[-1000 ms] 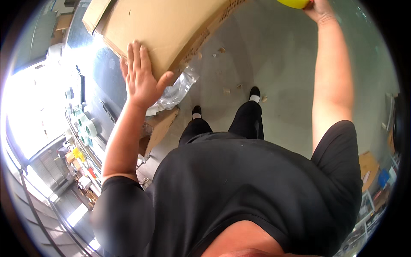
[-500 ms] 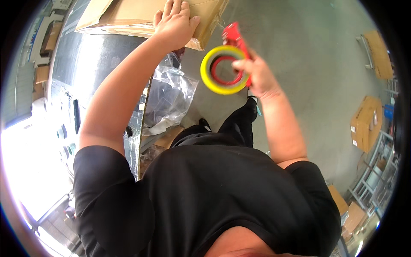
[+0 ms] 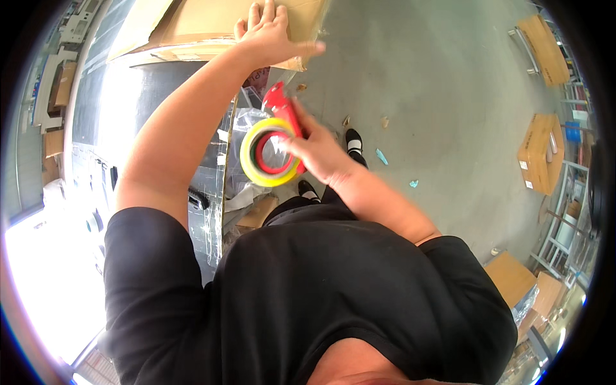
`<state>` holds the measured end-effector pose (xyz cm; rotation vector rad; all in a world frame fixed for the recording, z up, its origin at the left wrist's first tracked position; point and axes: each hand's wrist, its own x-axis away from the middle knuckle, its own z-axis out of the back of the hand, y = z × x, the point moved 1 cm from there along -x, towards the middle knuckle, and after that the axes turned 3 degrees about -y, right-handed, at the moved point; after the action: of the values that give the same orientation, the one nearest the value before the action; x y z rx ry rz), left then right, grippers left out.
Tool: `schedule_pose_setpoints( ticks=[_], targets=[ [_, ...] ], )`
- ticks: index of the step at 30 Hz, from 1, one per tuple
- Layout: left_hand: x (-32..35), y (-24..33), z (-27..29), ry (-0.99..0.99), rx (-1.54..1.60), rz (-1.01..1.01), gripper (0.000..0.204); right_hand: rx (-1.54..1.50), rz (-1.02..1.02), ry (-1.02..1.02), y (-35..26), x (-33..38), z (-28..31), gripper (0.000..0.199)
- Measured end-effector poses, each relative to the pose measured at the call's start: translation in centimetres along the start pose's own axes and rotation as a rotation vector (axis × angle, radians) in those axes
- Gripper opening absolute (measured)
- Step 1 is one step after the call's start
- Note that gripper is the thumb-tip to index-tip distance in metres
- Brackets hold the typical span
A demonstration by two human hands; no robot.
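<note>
A brown cardboard box point(image 3: 192, 29) lies on the dark work table at the upper left. My left hand point(image 3: 264, 40) rests on its top near the right edge, fingers spread and thumb stuck out past the side. In front of my body, my right hand point(image 3: 319, 146) is closed around a red tape dispenser point(image 3: 277, 101) carrying a roll of yellow-edged tape point(image 3: 250, 160). The dispenser is held in the air, nearer to me than the box and apart from it. Its toothed end points up and away from me.
The table point(image 3: 151, 90) runs along my left, with a black object point(image 3: 199, 198) near its edge. Clear plastic wrap point(image 3: 247, 120) and cardboard sit beside and below it. Scraps point(image 3: 381, 156) dot the grey floor. Cardboard boxes point(image 3: 538, 154) and a metal rack point(image 3: 557, 224) stand at the right.
My right hand has brought the tape dispenser left and toward my body. My left hand stays on the box, its thumb now stretched further outward.
</note>
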<state>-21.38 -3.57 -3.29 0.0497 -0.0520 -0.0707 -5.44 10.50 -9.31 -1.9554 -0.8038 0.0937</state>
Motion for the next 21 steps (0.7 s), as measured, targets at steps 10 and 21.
schedule_pose_setpoints(
  ticks=[10,21],
  targets=[
    [0.3,0.6,0.8,-0.152,-0.357,-0.122,0.092,0.24,-0.124,-0.226,-4.6,-5.1,0.9,0.077],
    [-1.1,-2.6,2.5,-0.092,-0.347,-0.392,0.117,0.102,-0.527,-0.851,1.1,-8.5,2.6,0.066]
  ],
)
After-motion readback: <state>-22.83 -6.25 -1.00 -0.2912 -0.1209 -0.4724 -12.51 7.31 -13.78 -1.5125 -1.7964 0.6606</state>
